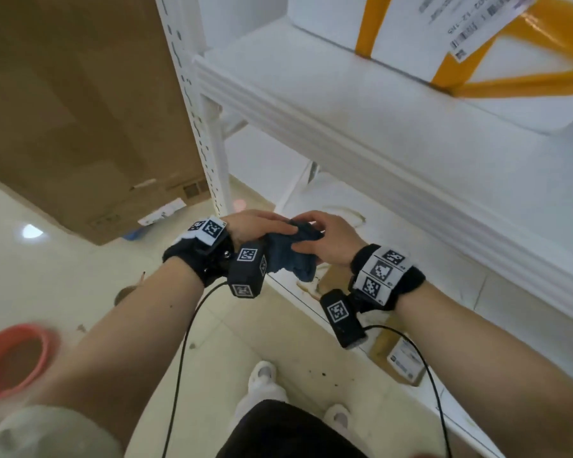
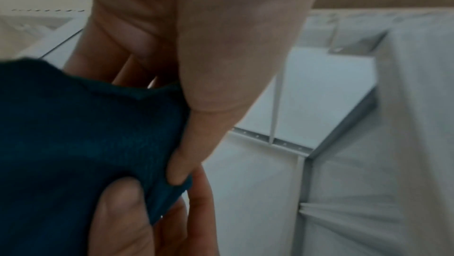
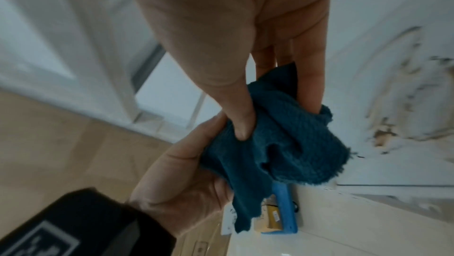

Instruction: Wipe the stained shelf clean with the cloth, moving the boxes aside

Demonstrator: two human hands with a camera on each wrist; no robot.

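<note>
Gripping cloth [image 1: 290,251] | left hand [image 1: 255,224] pinching | right hand [image 1: 325,241] pinching

Box [image 1: 450,38] on shelf [image 1: 311,94] above cloth [image 1: 288,251]

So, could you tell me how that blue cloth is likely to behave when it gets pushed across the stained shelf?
Probably floppy: the blue cloth bunches and droops between the left hand and right hand. Its looped, frayed-edged weave looks soft and grippy, so it should drag rather than slide. Likely light, since fingertips alone pinch it.
</note>
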